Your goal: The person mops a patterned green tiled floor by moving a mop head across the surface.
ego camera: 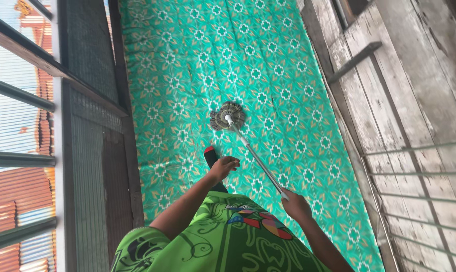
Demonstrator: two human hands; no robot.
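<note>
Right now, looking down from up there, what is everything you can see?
Mop: one, round grey stringy head on a long silver handle, head resting on the floor mid-picture.
Floor covering: one, green with a white and tan flower pattern, running down the middle.
Wooden plank wall: one, weathered grey-white, on the right.
Wire mesh: one panel, grey, lower right against the wall.
Barred window: one, dark bars, on the left, rusty corrugated roofing beyond.
Foot: one, in dark footwear with a red tip, near the left hand.
Garment: one, bright green, patterned, bottom centre.
Left hand: free, fingers loosely curled, above the floor.
Right hand: grip closed on the mop handle's upper end.
</note>
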